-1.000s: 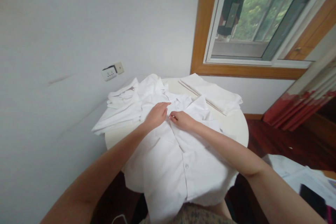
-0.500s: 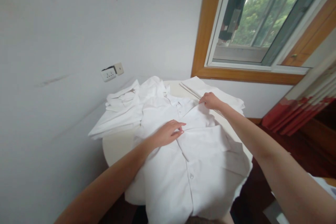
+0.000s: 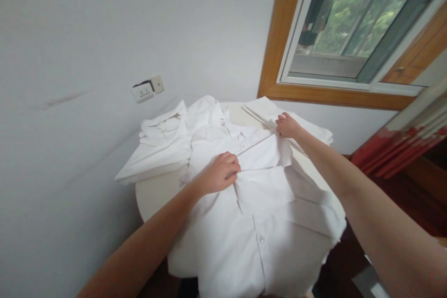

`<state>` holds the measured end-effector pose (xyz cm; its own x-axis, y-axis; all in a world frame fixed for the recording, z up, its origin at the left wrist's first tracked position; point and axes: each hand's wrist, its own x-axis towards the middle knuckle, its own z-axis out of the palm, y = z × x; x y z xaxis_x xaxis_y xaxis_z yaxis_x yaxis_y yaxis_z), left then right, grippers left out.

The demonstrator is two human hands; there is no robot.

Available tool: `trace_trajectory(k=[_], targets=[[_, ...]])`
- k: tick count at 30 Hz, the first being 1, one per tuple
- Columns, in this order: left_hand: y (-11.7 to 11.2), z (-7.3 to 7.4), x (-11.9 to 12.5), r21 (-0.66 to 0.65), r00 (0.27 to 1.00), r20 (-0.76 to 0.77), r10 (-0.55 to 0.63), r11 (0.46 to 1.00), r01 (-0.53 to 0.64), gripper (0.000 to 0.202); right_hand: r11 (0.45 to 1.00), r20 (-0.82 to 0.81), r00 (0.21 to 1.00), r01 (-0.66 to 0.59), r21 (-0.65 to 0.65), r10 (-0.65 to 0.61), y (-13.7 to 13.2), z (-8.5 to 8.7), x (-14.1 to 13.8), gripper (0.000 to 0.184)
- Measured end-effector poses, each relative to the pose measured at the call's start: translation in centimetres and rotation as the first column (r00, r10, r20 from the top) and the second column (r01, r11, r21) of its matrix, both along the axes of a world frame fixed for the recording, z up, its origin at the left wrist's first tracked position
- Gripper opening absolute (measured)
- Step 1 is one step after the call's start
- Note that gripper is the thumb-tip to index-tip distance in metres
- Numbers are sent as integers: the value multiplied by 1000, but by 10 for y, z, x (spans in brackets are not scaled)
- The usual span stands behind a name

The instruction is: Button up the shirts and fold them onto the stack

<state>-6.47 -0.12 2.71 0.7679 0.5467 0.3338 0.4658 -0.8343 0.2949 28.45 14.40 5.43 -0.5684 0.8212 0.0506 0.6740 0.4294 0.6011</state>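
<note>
- We are holding the white shirt [image 3: 265, 223], which is lying front up on the round table [image 3: 153, 193], with its lower part hanging over the near edge.
- A second ago both hands were meeting at the button line. Now our right hand [image 3: 288, 126] is staying out at the far right shoulder, fingers closed on the cloth there.
- Our left hand [image 3: 221, 173] was lying flat half a second ago. Now its fingers are curling and gripping a fold in the middle of the chest.
- In our judgement, the work is passing from the buttons to pulling the shirt flat.
- A pile of shirts [image 3: 164, 144] is lying at the far left and a folded cloth [image 3: 314, 132] at the far right, just beside our right hand.
</note>
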Motion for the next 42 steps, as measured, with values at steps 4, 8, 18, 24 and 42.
trace_trajectory(k=[4,8,18,24,42], targets=[[11,3,-22,-15,1000,-4,20,1000,-20,21,999,-62,998,27,38,-25,1,-13,-2,28],[15,2,-30,-8,999,-31,44,999,-44,25,995,-233,969,93,43,-80,-17,-9,-9,31],[2,-9,-6,-53,999,37,-30,998,32,32,928,-406,872,131,-349,-275,-140,-18,33,75],[1,-18,2,-22,999,-29,-23,1000,22,29,953,-478,825,238,-186,-300,-158,-42,-2,68],[5,0,-20,-473,995,90,-33,878,72,14,970,-427,875,243,-17,-227,-162,-46,21,39]])
